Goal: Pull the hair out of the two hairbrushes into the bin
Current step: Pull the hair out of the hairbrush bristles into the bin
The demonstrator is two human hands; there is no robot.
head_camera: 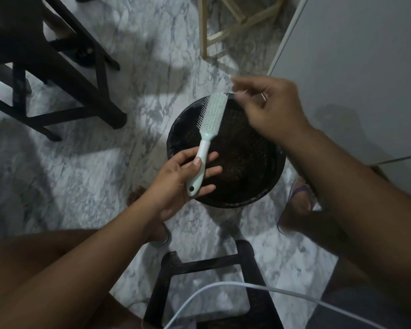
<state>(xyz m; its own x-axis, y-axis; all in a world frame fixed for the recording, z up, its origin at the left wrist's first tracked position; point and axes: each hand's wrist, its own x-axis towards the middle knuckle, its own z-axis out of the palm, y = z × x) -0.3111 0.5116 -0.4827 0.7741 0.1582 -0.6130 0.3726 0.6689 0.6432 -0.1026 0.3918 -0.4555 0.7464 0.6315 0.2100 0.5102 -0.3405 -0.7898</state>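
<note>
Marble floor (86, 167), bin (244, 162); hairbrush (208, 136) handle across left hand (180, 181) fingers (209, 172).

This is a room in a home. A white-and-grey marble-patterned floor (86, 176) fills the frame, dark wooden chair legs (64, 74) stand at upper left, a pale wooden stool frame (226, 22) at top centre, and a round black woven bin (244, 162) mid-frame.
</note>
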